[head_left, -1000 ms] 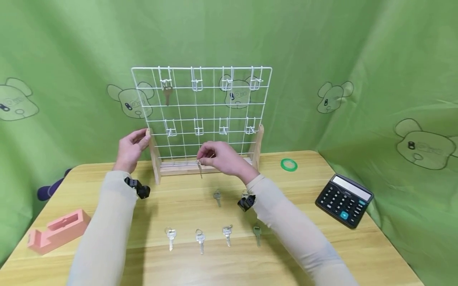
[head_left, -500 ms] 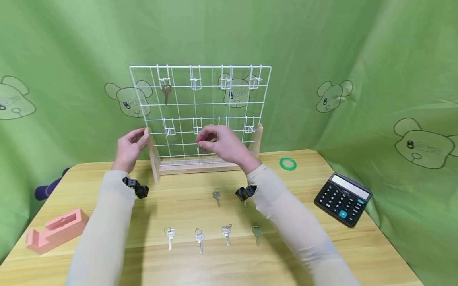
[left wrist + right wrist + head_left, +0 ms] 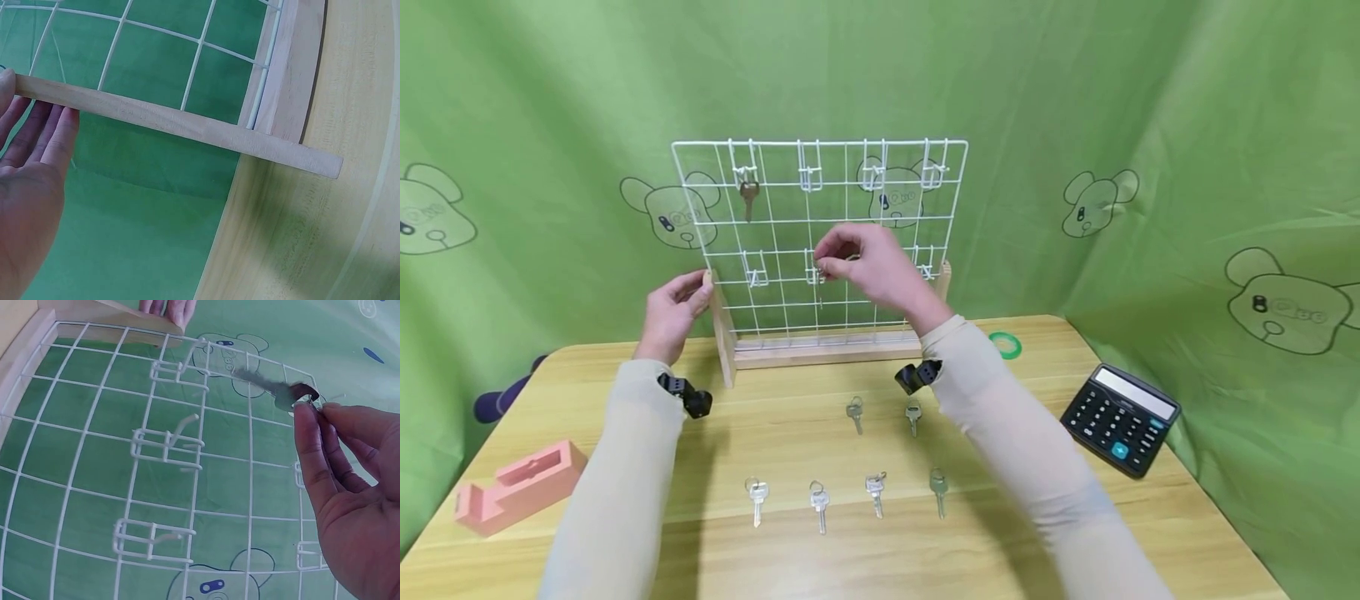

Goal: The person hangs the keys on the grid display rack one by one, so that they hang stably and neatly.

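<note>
Right hand [image 3: 880, 271] is pinching a key [image 3: 275, 392] at the rack's [image 3: 820, 237] middle hooks.
Left hand [image 3: 672, 312], fingers relaxed, is steadying the rack's left post; the key is looking light, stiff, slick, best held by its head.

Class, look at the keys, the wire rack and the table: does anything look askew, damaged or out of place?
Nothing stands out. The wire rack stands upright, steadied by the left hand; the right hand pinches a key near a hook; loose keys lie in tidy rows.

Bright, even overhead light; soft arm shadows on counter [image 3: 790, 433]. Head view sharp, bowed at edges. Wrist views fisheye-curved; counter at 3 o'clock slightly blurred.
</note>
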### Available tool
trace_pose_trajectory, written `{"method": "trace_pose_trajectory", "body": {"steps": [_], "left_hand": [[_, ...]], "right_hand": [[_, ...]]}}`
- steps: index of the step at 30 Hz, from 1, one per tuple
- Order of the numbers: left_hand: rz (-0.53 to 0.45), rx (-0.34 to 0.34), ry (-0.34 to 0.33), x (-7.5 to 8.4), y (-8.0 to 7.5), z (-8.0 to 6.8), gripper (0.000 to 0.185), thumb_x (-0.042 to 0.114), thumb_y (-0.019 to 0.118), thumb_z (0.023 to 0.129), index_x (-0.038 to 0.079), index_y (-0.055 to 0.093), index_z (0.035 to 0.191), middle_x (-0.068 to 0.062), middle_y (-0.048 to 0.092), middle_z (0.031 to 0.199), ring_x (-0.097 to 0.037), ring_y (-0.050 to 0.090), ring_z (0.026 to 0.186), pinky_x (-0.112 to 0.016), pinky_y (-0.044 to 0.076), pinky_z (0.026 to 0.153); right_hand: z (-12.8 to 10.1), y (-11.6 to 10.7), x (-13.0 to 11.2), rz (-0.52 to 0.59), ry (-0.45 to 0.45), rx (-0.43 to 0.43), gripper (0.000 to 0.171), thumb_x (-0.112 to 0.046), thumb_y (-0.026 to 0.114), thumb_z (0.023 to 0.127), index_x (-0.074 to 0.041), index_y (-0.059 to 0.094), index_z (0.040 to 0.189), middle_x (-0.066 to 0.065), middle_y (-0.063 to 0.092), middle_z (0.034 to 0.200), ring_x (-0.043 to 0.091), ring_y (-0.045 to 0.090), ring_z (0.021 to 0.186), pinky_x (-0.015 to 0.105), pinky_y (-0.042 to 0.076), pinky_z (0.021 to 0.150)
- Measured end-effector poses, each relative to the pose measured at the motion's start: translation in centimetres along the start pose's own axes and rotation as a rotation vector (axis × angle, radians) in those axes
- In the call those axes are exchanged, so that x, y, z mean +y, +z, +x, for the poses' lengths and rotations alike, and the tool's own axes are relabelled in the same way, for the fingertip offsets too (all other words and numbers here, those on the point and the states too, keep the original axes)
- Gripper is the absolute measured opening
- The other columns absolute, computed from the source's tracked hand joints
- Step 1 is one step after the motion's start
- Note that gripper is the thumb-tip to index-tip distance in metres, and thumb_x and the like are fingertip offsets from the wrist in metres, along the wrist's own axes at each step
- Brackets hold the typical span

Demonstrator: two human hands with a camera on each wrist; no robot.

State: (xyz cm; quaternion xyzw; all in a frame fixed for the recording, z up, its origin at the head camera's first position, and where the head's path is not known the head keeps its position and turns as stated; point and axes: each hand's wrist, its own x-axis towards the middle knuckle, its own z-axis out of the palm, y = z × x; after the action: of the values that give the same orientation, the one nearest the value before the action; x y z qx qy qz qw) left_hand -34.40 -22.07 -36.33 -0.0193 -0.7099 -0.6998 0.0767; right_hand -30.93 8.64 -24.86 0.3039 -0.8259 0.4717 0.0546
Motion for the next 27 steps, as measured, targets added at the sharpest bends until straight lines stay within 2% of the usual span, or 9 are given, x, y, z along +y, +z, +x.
{"method": "trace_pose_trajectory", "body": {"steps": [7, 15, 27], "left_hand": [[-0.005, 0.002, -0.002, -0.1, 0.0, 0.0, 0.051, 0.014, 0.060, 0.099, 0.000, 0.042, 0.145, -0.022, 0.043, 0.145, -0.028, 0.048, 0.127, -0.025, 0.046, 0.103], [0.024, 0.002, 0.000, -0.1, 0.1, 0.0, 0.051, 0.016, 0.060, 0.099, 0.001, 0.042, 0.145, -0.020, 0.046, 0.144, -0.028, 0.049, 0.126, -0.025, 0.046, 0.103], [0.002, 0.007, 0.008, -0.3, -0.1, 0.0, 0.050, 0.014, 0.060, 0.099, -0.001, 0.043, 0.144, -0.022, 0.045, 0.144, -0.028, 0.050, 0.125, -0.024, 0.047, 0.101]], "right_hand": [[0.7, -0.7, -0.8, -0.016, 0.010, 0.036, 0.008, -0.002, 0.070, 0.090, -0.007, 0.068, 0.097, 0.006, 0.065, 0.090, 0.025, 0.064, 0.086, 0.027, 0.059, 0.073], [1.2, -1.2, -1.2, -0.041, -0.001, 0.073, 0.009, -0.005, 0.070, 0.091, -0.008, 0.068, 0.099, 0.003, 0.066, 0.092, 0.016, 0.062, 0.083, 0.028, 0.058, 0.075], [2.6, -1.6, -2.2, 0.007, -0.079, 0.216, 0.011, -0.005, 0.068, 0.093, -0.005, 0.068, 0.103, 0.001, 0.067, 0.092, 0.021, 0.063, 0.085, 0.026, 0.057, 0.074]]}}
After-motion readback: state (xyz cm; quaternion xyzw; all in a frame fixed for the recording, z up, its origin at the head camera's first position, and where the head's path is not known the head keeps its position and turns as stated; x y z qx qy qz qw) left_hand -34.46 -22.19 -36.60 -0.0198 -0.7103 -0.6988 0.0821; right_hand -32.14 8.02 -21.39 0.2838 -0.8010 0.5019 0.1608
